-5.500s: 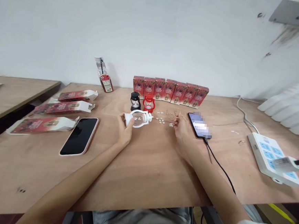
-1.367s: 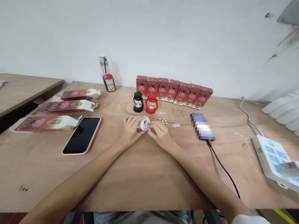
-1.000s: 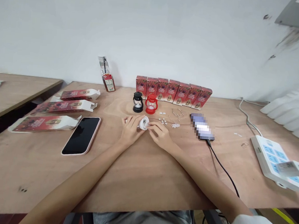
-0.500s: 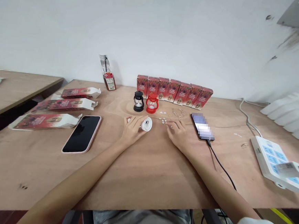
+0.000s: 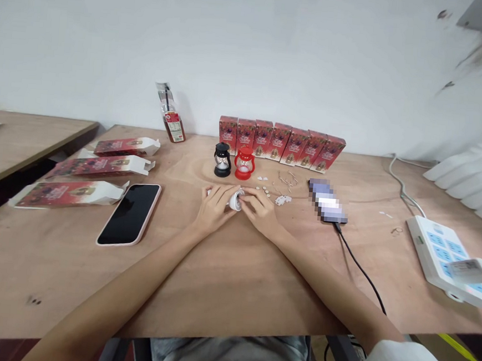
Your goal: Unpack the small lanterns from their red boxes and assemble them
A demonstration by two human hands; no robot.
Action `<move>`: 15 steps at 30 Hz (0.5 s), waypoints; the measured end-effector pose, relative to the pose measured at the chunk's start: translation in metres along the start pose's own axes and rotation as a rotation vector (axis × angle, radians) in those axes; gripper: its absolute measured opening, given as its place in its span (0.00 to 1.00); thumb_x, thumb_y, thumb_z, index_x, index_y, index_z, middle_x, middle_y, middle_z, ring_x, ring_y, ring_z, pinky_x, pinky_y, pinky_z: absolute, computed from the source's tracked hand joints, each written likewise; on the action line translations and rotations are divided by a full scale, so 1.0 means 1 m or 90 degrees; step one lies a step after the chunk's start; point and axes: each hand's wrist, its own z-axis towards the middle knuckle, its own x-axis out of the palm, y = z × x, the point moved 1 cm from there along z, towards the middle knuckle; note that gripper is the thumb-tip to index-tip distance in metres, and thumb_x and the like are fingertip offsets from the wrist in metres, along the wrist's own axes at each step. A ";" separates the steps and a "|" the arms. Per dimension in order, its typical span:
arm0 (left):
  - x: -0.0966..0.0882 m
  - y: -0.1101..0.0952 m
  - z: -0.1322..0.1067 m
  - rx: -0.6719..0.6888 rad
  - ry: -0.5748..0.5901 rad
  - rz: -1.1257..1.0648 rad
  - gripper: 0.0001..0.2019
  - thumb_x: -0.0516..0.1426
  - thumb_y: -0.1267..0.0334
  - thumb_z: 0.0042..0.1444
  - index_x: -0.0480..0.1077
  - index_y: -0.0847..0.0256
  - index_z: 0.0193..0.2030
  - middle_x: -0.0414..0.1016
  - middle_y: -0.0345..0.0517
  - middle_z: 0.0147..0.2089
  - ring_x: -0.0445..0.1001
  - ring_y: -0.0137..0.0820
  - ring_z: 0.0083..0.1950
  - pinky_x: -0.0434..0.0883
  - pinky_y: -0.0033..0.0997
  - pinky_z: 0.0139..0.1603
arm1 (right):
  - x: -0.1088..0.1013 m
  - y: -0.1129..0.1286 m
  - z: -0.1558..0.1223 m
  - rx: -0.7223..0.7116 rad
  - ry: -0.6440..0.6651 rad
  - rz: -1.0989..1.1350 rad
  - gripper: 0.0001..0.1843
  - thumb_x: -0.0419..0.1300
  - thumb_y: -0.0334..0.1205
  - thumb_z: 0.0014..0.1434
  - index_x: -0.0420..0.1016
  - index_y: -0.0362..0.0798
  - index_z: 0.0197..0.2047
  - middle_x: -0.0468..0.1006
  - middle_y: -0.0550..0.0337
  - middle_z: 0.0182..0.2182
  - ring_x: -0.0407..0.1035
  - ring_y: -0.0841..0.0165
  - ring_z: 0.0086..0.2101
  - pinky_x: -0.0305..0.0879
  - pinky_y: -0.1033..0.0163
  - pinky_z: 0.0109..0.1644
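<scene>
I have a wooden counter (image 5: pixel 215 290) against a pale wall (image 5: pixel 251 53), and at its middle my left hand (image 5: pixel 214 207) grips a white lantern (image 5: pixel 235 201), its round open end facing my right hand (image 5: pixel 262 210). Behind stand a black lantern (image 5: pixel 222 168), a red lantern (image 5: pixel 244 168) and seven red boxes (image 5: pixel 281 142), while three boxes with open flaps (image 5: pixel 68 193) lie to the left, contents unseen. The left fingers hide most of the white lantern, and I can't tell whether the right fingers, bent at its rim, hold anything.
</scene>
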 end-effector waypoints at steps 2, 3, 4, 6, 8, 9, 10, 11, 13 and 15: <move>0.001 0.001 0.000 -0.020 0.009 -0.010 0.21 0.55 0.57 0.58 0.63 0.60 0.57 0.74 0.53 0.52 0.71 0.39 0.50 0.57 0.38 0.47 | 0.002 -0.002 -0.001 0.001 0.012 -0.012 0.08 0.54 0.33 0.61 0.74 0.49 0.38 0.77 0.52 0.43 0.72 0.65 0.43 0.69 0.57 0.47; 0.001 0.001 0.000 -0.024 0.006 -0.014 0.21 0.55 0.58 0.58 0.64 0.60 0.57 0.74 0.53 0.51 0.70 0.40 0.49 0.57 0.38 0.47 | 0.003 -0.002 -0.001 -0.002 0.018 -0.021 0.08 0.53 0.33 0.61 0.74 0.49 0.38 0.77 0.52 0.42 0.72 0.65 0.42 0.69 0.57 0.47; 0.001 0.001 0.000 -0.024 -0.003 -0.016 0.21 0.56 0.58 0.58 0.64 0.61 0.57 0.74 0.53 0.51 0.71 0.40 0.49 0.57 0.38 0.46 | 0.004 -0.002 0.000 -0.008 0.020 -0.029 0.08 0.53 0.33 0.61 0.73 0.49 0.38 0.77 0.52 0.42 0.72 0.65 0.42 0.69 0.57 0.47; 0.001 0.001 0.001 -0.016 -0.025 -0.016 0.21 0.56 0.59 0.57 0.64 0.62 0.56 0.75 0.53 0.50 0.71 0.40 0.48 0.57 0.38 0.45 | 0.006 -0.001 0.001 -0.026 0.014 -0.042 0.08 0.53 0.32 0.61 0.73 0.48 0.37 0.77 0.51 0.41 0.72 0.65 0.42 0.69 0.57 0.46; 0.001 0.000 0.001 -0.009 -0.041 -0.012 0.20 0.56 0.60 0.57 0.64 0.63 0.56 0.75 0.54 0.49 0.71 0.40 0.48 0.57 0.38 0.45 | 0.007 0.001 0.004 -0.040 -0.004 -0.046 0.08 0.53 0.31 0.60 0.73 0.47 0.37 0.78 0.50 0.40 0.73 0.65 0.41 0.70 0.59 0.45; 0.000 0.000 0.001 -0.008 -0.047 -0.006 0.20 0.56 0.59 0.57 0.64 0.63 0.55 0.75 0.53 0.49 0.71 0.39 0.47 0.57 0.38 0.45 | 0.007 0.001 0.005 -0.042 -0.014 -0.044 0.08 0.53 0.31 0.60 0.72 0.46 0.37 0.78 0.50 0.39 0.73 0.65 0.41 0.70 0.59 0.45; 0.000 0.000 0.001 -0.008 -0.049 0.001 0.20 0.56 0.59 0.57 0.64 0.63 0.55 0.75 0.53 0.49 0.71 0.39 0.47 0.57 0.38 0.45 | 0.008 0.002 0.006 -0.042 -0.023 -0.039 0.07 0.53 0.30 0.60 0.72 0.46 0.37 0.78 0.50 0.39 0.73 0.65 0.41 0.70 0.59 0.44; 0.000 0.001 0.001 -0.006 -0.050 0.009 0.20 0.56 0.59 0.57 0.64 0.62 0.55 0.75 0.53 0.49 0.71 0.39 0.47 0.57 0.38 0.45 | 0.008 0.002 0.007 -0.038 -0.031 -0.032 0.07 0.53 0.30 0.60 0.72 0.45 0.37 0.78 0.50 0.38 0.73 0.65 0.41 0.70 0.60 0.44; 0.000 0.001 0.000 -0.001 -0.054 0.023 0.20 0.56 0.58 0.58 0.64 0.62 0.55 0.75 0.52 0.49 0.71 0.38 0.46 0.57 0.37 0.44 | 0.008 0.002 0.008 -0.026 -0.042 -0.010 0.07 0.53 0.31 0.60 0.72 0.45 0.37 0.78 0.50 0.37 0.73 0.65 0.40 0.70 0.59 0.44; 0.000 0.001 0.000 -0.002 -0.058 0.028 0.20 0.56 0.57 0.58 0.64 0.62 0.55 0.75 0.53 0.49 0.71 0.38 0.46 0.57 0.37 0.45 | 0.007 0.002 0.008 -0.010 -0.036 0.021 0.06 0.54 0.32 0.60 0.72 0.46 0.37 0.78 0.50 0.38 0.72 0.65 0.41 0.70 0.59 0.46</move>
